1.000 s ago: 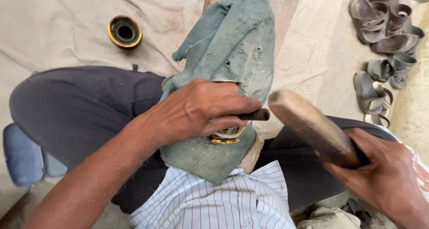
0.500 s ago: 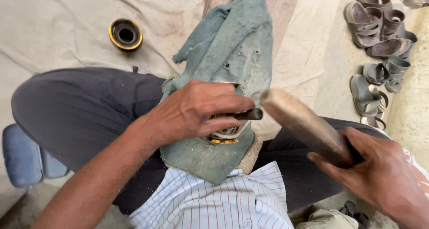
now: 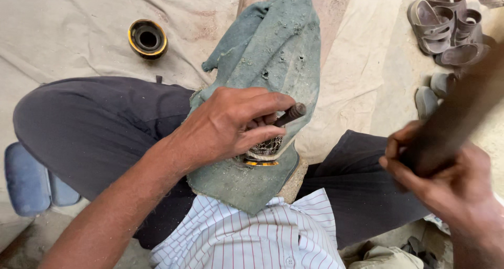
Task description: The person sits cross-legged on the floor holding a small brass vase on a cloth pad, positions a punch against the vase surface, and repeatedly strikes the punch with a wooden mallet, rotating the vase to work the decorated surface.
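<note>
- A round black and gold metal cup point(image 3: 148, 38) is sitting on the big pale cloth point(image 3: 68, 32), well away from everything else.
- The pale cloth is lying spread over the ground, with some wrinkles and a few dull stains.
- A pile of grey-brown sandals point(image 3: 446, 24) is lying at the top right, just off the edge of the cloth.
- Two more shoes point(image 3: 436, 93) are lying below that pile, near the bare ground.
- A blue cushion point(image 3: 29, 179) is peeking out at the left, under the dark trouser leg point(image 3: 94, 127).
- A striped white shirt point(image 3: 252, 237) is showing at the bottom.
</note>
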### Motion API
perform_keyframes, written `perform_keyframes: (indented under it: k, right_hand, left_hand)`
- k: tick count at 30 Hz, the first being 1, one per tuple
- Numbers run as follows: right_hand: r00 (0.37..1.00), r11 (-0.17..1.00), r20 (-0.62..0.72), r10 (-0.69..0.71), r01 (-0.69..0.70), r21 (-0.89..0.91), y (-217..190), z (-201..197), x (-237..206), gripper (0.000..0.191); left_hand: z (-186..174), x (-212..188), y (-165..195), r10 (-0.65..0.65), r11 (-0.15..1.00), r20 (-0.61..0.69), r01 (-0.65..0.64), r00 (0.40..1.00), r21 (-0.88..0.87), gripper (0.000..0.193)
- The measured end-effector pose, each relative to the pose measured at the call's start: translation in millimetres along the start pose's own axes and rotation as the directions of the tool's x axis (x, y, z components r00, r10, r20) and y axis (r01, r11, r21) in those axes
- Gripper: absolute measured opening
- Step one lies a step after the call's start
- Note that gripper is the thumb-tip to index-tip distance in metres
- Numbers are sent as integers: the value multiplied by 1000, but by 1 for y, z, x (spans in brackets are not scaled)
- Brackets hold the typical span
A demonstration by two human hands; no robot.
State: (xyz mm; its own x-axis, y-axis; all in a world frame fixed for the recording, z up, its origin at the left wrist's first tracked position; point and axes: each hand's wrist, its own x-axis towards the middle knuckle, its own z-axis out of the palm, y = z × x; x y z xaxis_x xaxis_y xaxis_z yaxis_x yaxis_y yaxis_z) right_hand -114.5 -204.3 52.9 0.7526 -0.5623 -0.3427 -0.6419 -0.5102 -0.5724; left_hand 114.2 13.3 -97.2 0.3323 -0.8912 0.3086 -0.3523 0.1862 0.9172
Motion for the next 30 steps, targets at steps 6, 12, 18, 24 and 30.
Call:
perform_keyframes:
  k: [6, 12, 18, 24, 30]
  right_hand:
    - [965, 724, -24, -262, 180, -666, 10, -5, 7, 45]
    - [999, 876, -34, -22, 2, -482, 16, -13, 8, 45]
    - [995, 908, -15, -99, 84, -410, 23, -13, 17, 37]
    - [989, 882, 147, -2, 71, -465, 21, -29, 9, 53]
    - [995, 834, -6, -103, 83, -546, 2, -21, 12, 51]
  left_hand:
    - [-3, 0, -8, 70, 998, 15, -70, 997, -10, 45]
    - [-1, -3, -10, 96, 995, -20, -97, 995, -11, 38]
    - [-1, -5, -8, 33, 999, -26, -34, 999, -14, 38]
    - [1, -3, -11, 108, 994, -31, -107, 994, 24, 34]
    - [0, -4, -11, -5, 999, -73, 2, 997, -46, 36]
